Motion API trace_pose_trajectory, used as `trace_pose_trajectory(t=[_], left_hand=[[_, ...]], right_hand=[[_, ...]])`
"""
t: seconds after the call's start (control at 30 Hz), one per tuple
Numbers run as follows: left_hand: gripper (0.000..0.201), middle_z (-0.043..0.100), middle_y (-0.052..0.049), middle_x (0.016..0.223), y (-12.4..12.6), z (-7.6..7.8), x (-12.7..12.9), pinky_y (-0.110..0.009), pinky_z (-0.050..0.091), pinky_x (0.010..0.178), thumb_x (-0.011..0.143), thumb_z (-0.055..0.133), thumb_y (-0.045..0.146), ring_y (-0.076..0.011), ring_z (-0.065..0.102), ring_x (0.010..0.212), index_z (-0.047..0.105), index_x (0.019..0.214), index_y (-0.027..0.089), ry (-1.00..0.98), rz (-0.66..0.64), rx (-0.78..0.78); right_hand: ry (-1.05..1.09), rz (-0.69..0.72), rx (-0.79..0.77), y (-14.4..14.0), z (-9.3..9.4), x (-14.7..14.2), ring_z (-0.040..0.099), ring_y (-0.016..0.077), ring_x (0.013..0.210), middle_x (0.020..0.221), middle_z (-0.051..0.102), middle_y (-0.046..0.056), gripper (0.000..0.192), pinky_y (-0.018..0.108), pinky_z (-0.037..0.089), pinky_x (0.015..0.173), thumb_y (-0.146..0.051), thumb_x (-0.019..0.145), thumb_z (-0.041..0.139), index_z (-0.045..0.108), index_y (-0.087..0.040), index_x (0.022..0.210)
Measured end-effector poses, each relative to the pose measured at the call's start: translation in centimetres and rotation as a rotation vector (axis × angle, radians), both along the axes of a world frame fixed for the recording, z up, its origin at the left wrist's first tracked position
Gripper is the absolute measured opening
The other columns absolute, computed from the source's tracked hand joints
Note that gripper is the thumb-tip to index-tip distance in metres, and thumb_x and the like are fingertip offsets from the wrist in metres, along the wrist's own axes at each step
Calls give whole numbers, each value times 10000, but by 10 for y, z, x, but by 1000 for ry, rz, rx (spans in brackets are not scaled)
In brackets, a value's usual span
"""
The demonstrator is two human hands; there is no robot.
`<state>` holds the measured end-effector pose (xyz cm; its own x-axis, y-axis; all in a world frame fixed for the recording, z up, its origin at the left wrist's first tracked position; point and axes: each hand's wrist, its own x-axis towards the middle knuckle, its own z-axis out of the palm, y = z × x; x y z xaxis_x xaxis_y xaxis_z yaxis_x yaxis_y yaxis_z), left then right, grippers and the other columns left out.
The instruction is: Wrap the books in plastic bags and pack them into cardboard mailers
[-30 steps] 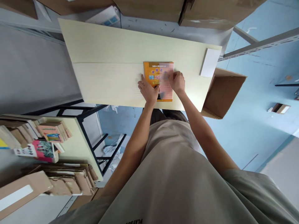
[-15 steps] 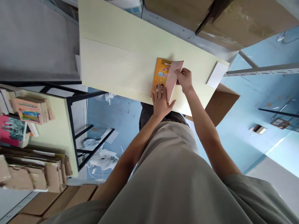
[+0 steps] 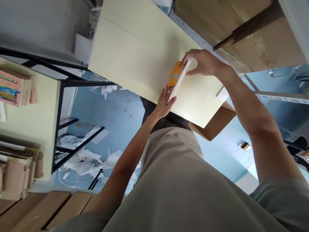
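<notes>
The left hand (image 3: 163,104) rests at the near edge of the pale wooden table (image 3: 135,54), its fingers held together and laid flat against the lower end of the orange book (image 3: 175,76). The book stands tipped up on its edge above the tabletop. Farther out, the right hand (image 3: 204,62) pinches the book's top corner, fingers clamped on it, with cardboard boxes (image 3: 241,35) beyond the table.

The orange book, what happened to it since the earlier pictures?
The orange book lay flat on the table before; now it is tipped up on its edge. The right hand has moved to grip its far end, and the left hand has slid to its near end. The book stays on the table, with both hands on it.
</notes>
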<state>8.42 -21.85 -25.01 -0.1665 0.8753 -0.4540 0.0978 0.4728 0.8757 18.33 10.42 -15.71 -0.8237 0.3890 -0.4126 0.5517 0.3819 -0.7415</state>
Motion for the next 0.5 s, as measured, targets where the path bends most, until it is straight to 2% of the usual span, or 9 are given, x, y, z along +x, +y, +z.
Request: trace_pose_trajectory(t=[0.07, 0.17, 0.23, 0.27, 0.43, 0.5], left_hand=[[830, 454, -108, 1900, -3, -2, -7, -634, 353, 1471, 1094, 618, 878, -433, 319, 1825, 544, 1743, 367, -78, 115, -5], [767, 708, -168, 1543, -7, -5, -14, -557, 596, 1285, 1041, 718, 886, -394, 647, 1557, 685, 1508, 279, -215, 337, -17], [711, 783, -154, 1307, -7, -4, -16, -521, 647, 1213, 1030, 736, 888, -365, 748, 1389, 751, 1289, 227, -244, 477, -15], [686, 804, -151, 1255, -6, -4, -17, -517, 651, 1208, 1035, 742, 874, -359, 767, 1354, 768, 1216, 213, -240, 531, -7], [516, 854, -184, 1362, -6, -2, -17, -507, 665, 1183, 1049, 830, 697, -350, 788, 1381, 815, 1166, 195, -159, 651, 58], [483, 869, -181, 1297, -8, -3, -16, -471, 699, 1092, 1042, 845, 674, -327, 823, 1287, 805, 1143, 203, -117, 702, 55]], right_hand=[[-103, 43, -13, 10, -6, -19, 798, 240, 1170, 1103, 861, -4, 436, 524, 619, 1223, -144, 726, 1118, 848, -252, 1050], [-158, 4, -155, 14, -6, -37, 734, 102, 901, 1006, 864, -39, 365, 384, 631, 1041, -32, 806, 1024, 835, -172, 1086], [-98, -49, -314, 10, -6, -45, 733, 68, 886, 1025, 891, -26, 271, 313, 611, 994, -31, 849, 993, 824, -153, 1023], [-60, -80, -381, 7, -7, -49, 745, 62, 908, 1037, 901, -22, 251, 292, 599, 986, -49, 849, 998, 820, -153, 991], [59, -172, -532, -6, -24, -69, 779, 67, 972, 1019, 900, -51, 320, 300, 571, 986, -218, 751, 1081, 852, -182, 972], [79, -201, -493, -10, -32, -77, 790, 88, 957, 1005, 900, -43, 345, 322, 577, 958, -249, 718, 1102, 859, -187, 956]])
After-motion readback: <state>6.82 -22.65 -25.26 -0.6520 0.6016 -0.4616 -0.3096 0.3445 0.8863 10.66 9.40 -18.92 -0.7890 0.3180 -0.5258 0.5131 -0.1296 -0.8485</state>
